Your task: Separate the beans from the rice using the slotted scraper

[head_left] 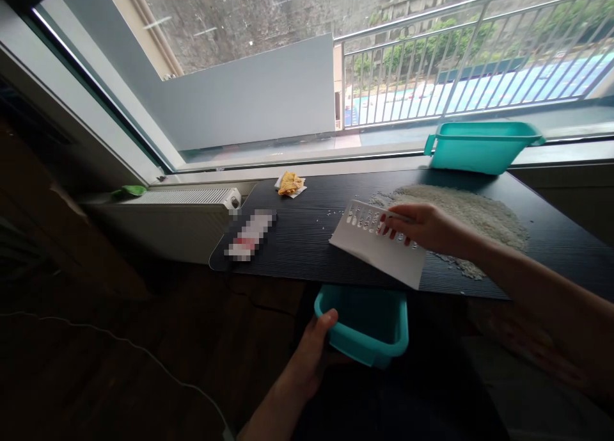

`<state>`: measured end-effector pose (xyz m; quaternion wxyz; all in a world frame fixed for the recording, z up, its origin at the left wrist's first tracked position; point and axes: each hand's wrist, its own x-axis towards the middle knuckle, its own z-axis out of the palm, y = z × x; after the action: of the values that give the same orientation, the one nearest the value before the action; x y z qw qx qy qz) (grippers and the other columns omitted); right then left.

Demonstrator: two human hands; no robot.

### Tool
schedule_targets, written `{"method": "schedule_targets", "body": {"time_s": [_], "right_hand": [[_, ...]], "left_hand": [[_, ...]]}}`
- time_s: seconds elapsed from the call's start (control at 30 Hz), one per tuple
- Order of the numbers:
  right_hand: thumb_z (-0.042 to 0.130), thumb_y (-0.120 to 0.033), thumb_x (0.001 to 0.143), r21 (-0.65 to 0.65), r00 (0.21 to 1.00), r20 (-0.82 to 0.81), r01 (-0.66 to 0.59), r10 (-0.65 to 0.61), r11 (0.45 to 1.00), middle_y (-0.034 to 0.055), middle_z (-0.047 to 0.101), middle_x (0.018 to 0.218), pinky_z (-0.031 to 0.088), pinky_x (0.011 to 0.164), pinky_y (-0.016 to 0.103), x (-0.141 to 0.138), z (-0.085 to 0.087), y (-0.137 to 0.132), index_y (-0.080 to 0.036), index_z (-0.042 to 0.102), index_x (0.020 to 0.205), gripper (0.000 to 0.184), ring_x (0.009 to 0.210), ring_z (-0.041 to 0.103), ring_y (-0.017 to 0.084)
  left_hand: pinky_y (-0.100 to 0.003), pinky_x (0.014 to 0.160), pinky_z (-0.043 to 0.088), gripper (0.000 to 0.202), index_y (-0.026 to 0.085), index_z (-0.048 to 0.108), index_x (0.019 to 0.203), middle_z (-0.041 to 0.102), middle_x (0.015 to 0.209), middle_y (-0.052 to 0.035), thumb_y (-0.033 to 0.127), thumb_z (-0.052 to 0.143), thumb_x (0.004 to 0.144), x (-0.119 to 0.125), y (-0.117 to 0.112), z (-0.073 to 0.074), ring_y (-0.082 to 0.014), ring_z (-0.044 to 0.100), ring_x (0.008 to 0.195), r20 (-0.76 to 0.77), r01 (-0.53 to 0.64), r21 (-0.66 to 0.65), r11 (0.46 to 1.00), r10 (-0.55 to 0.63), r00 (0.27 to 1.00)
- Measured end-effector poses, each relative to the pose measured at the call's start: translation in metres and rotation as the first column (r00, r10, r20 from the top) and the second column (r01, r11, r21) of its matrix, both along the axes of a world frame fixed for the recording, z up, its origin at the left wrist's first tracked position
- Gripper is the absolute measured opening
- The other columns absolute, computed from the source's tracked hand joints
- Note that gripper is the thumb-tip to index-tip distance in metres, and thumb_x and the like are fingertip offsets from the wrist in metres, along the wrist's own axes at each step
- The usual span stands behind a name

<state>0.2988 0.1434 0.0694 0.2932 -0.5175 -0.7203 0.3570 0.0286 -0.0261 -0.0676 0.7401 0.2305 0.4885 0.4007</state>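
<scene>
A pile of white rice (460, 214) is spread on the black tabletop (307, 236) at the right. My right hand (417, 226) grips a white card (378, 242) with cut-out slots, its edge resting on the table beside the rice. My left hand (314, 348) holds the rim of a teal plastic tub (367, 322) below the table's front edge, under the card. Stray grains lie scattered on the table left of the pile.
A second teal tub (480, 145) stands on the windowsill at the back right. A yellow crumpled wrapper (290, 184) lies on the table's far edge. A blurred flat item (250, 235) lies at the left end. A white radiator (182, 201) sits left.
</scene>
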Motion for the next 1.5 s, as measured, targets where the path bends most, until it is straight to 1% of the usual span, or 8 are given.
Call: {"method": "schedule_targets", "body": {"time_s": [0.1, 0.33, 0.6, 0.87, 1.03, 1.17, 1.3, 1.5], "right_hand": [[0.071, -0.064, 0.094, 0.025, 1.000, -0.003, 0.029, -0.029, 0.999, 0.0060, 0.076, 0.077, 0.053, 0.058, 0.033, 0.001, 0.008, 0.005, -0.024, 0.079, 0.086, 0.042, 0.065, 0.062, 0.019], [0.071, -0.050, 0.098, -0.028, 0.998, -0.010, -0.066, 0.066, 0.997, 0.0044, 0.083, 0.082, 0.056, 0.059, 0.030, -0.064, -0.006, 0.008, -0.023, 0.083, 0.090, 0.031, 0.067, 0.070, 0.018], [0.066, -0.039, 0.102, 0.039, 0.978, 0.043, 0.203, -0.205, 0.978, 0.0050, 0.076, 0.074, 0.054, 0.060, 0.032, -0.014, 0.004, 0.035, -0.020, 0.080, 0.083, 0.030, 0.063, 0.064, 0.016], [0.076, -0.048, 0.107, -0.037, 0.986, 0.109, 0.131, -0.126, 0.991, 0.0059, 0.081, 0.114, 0.067, 0.082, 0.039, -0.084, -0.003, 0.067, -0.020, 0.078, 0.119, 0.031, 0.092, 0.077, 0.020], [0.065, -0.041, 0.113, 0.002, 0.976, 0.112, 0.188, -0.187, 0.982, 0.0096, 0.082, 0.106, 0.061, 0.077, 0.034, -0.024, 0.011, 0.061, -0.012, 0.079, 0.119, 0.032, 0.085, 0.073, 0.018], [0.067, -0.047, 0.107, -0.046, 0.997, 0.079, -0.005, 0.008, 0.999, 0.0080, 0.085, 0.092, 0.052, 0.067, 0.027, 0.019, 0.019, 0.028, -0.015, 0.086, 0.106, 0.037, 0.074, 0.068, 0.013], [0.074, -0.052, 0.098, -0.106, 0.987, 0.072, -0.138, 0.146, 0.985, 0.0038, 0.081, 0.074, 0.050, 0.062, 0.027, 0.032, 0.013, 0.015, -0.018, 0.088, 0.094, 0.036, 0.065, 0.066, 0.014], [0.071, -0.051, 0.099, -0.027, 0.994, 0.078, -0.078, 0.080, 0.997, 0.0023, 0.078, 0.077, 0.044, 0.062, 0.028, 0.049, 0.021, 0.037, -0.015, 0.089, 0.105, 0.041, 0.067, 0.057, 0.012]], "left_hand": [[-0.066, 0.114, 0.064, 0.076, 0.015, 0.066, 0.153, 0.071, 0.152, -0.0232, 0.064, 0.080, 0.096, -0.001, 0.002, 0.001, -0.0444, 0.066, 0.141, 0.030, 0.007, -0.013, 1.000, -0.006, 1.000], [-0.065, 0.118, 0.062, 0.077, 0.013, 0.065, 0.155, 0.071, 0.153, -0.0241, 0.061, 0.082, 0.097, -0.010, 0.000, 0.005, -0.0452, 0.063, 0.148, 0.055, 0.000, -0.040, 0.999, 0.002, 0.998], [-0.065, 0.117, 0.063, 0.074, 0.015, 0.071, 0.149, 0.077, 0.146, -0.0211, 0.062, 0.086, 0.094, -0.028, 0.002, 0.007, -0.0445, 0.066, 0.145, 0.047, 0.032, -0.041, 0.999, -0.030, 0.998], [-0.060, 0.119, 0.062, 0.083, 0.013, 0.069, 0.152, 0.079, 0.146, -0.0222, 0.066, 0.088, 0.091, -0.055, -0.007, 0.014, -0.0459, 0.066, 0.149, 0.026, 0.026, -0.064, 0.998, -0.025, 0.999], [-0.056, 0.118, 0.062, 0.091, 0.007, 0.064, 0.158, 0.085, 0.133, -0.0241, 0.059, 0.092, 0.088, -0.092, -0.028, 0.012, -0.0464, 0.072, 0.143, 0.012, -0.090, -0.174, 0.981, 0.093, 0.996], [-0.054, 0.116, 0.064, 0.079, 0.008, 0.061, 0.162, 0.087, 0.129, -0.0209, 0.051, 0.082, 0.099, -0.107, -0.029, 0.022, -0.0432, 0.078, 0.134, -0.047, -0.127, -0.206, 0.970, 0.120, 0.992], [-0.052, 0.116, 0.064, 0.076, 0.008, 0.060, 0.163, 0.087, 0.130, -0.0212, 0.050, 0.078, 0.102, -0.110, -0.022, 0.030, -0.0416, 0.078, 0.134, -0.112, -0.125, -0.199, 0.972, 0.104, 0.988], [-0.060, 0.124, 0.055, 0.085, 0.011, 0.066, 0.158, 0.084, 0.137, -0.0220, 0.062, 0.085, 0.093, -0.090, -0.013, 0.023, -0.0470, 0.070, 0.146, -0.036, 0.030, -0.175, 0.984, -0.037, 0.999]]}}
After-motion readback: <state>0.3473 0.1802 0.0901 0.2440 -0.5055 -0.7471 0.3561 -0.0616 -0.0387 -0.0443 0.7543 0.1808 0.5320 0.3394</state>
